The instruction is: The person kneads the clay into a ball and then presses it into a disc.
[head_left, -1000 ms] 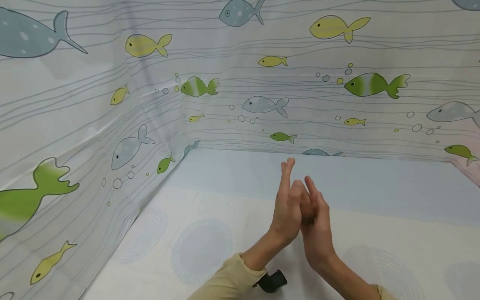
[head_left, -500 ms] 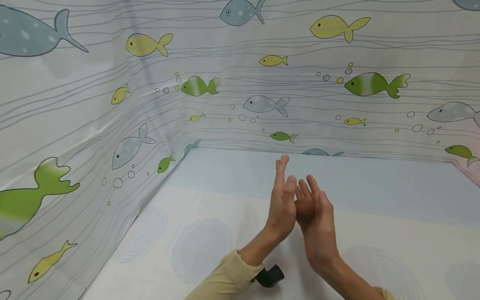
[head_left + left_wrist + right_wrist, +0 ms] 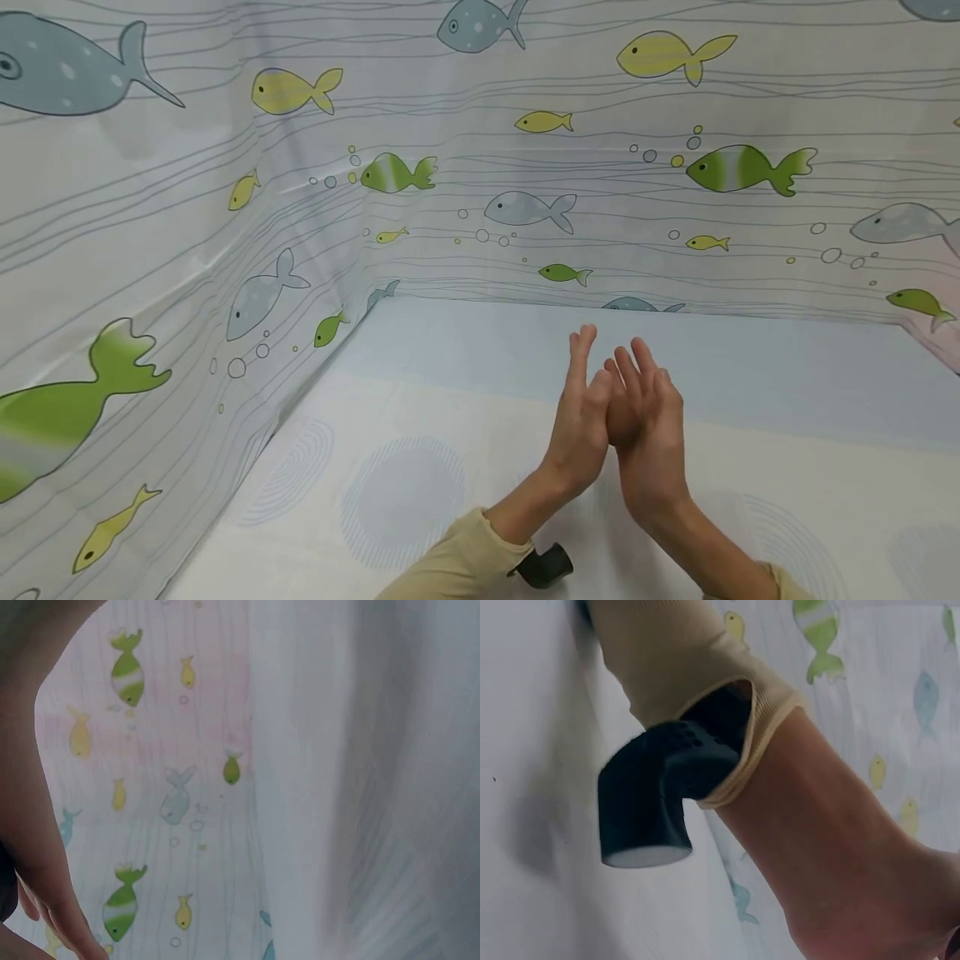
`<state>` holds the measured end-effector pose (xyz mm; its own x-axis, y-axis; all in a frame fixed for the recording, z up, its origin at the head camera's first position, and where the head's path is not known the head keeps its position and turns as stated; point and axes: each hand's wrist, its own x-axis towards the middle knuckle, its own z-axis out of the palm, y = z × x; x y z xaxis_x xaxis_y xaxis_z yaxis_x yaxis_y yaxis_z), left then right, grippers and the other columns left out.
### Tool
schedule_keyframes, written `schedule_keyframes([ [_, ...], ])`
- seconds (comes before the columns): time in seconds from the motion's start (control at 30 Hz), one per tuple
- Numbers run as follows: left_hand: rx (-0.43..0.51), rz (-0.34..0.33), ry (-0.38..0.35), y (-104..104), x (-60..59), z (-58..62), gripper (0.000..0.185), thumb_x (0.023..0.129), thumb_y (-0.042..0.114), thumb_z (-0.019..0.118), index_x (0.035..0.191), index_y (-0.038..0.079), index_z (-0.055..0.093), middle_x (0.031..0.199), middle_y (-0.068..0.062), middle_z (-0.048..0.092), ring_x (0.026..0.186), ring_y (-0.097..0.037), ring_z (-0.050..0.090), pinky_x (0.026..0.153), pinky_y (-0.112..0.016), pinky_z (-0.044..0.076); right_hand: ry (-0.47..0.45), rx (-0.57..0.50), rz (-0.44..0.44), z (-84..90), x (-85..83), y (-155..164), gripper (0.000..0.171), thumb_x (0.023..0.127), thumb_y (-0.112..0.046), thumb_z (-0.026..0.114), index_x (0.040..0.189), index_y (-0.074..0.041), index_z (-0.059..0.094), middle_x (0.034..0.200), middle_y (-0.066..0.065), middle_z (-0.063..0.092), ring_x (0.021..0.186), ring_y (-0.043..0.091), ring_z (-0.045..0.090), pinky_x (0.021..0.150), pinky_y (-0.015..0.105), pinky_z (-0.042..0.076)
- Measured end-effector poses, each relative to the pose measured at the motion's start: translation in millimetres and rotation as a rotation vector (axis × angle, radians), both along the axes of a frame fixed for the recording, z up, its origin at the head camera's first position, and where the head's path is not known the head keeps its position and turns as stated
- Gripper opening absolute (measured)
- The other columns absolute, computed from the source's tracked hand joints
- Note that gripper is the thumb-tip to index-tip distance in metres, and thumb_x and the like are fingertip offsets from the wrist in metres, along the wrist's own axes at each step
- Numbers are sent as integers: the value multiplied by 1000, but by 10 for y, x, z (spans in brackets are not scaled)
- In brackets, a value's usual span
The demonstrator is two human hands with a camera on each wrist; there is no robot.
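- The left hand [image 3: 579, 421] and the right hand [image 3: 647, 417] stand upright over the table [image 3: 420, 433], palms facing each other and touching along the inner edges; a second ago they were also pressed together, half a second ago a narrow gap showed between them, and now they have closed on each other again.
- That open-and-shut beat reads, as a judgement, like a clap or a rub of the palms and not a grasp: neither hand has taken anything up across these moments.
- The fingers of the left hand [image 3: 581, 354] are straight and held together, pointing up and away; the fingers of the right hand [image 3: 637, 362] are straight too, slightly fanned, leaning on the left palm. Nothing is held between them as far as the head view shows.
- Since there is no object in hand, the thing worked on is each hand itself, and both sit just right of the middle of the table, well apart from the fish-print curtain [image 3: 225, 208] that walls it in on the left and at the back.
- A black wrist camera [image 3: 656, 799] juts from the beige sleeve [image 3: 682, 667] on the left forearm, seen close in the right wrist view.
- The left wrist view shows only the edge of a hand and the curtain.
- No container, tray or box shows in any view.
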<state>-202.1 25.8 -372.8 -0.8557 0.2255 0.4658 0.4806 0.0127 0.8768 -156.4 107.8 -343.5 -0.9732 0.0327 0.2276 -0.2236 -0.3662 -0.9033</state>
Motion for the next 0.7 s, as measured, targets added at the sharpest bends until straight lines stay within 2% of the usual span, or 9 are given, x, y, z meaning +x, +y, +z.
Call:
schedule_keyframes([
  [0.2,-43,-56,0,89,84,-61,62,102,47,25,159,25,15,164,12,11,152,-12,0,122,-46,13,-8,-33,-41,-13,-93,65,65,102,-56,20,160,-31,6,166,-9,8,152,13,10,123,41,8],
  [0.43,-83,-82,14,141,144,-90,61,103,48,24,159,25,13,164,10,12,152,-13,0,119,-47,22,-9,-83,-89,-3,-221,201,66,101,-57,21,160,-32,4,166,-9,3,153,14,7,123,43,5],
  [0.7,-100,-130,32,144,202,-31,66,101,58,21,159,29,9,164,12,9,152,-10,-5,120,-53,12,-31,-164,-118,40,-328,322,69,100,-57,25,160,-31,3,166,-9,1,152,13,6,123,39,3],
])
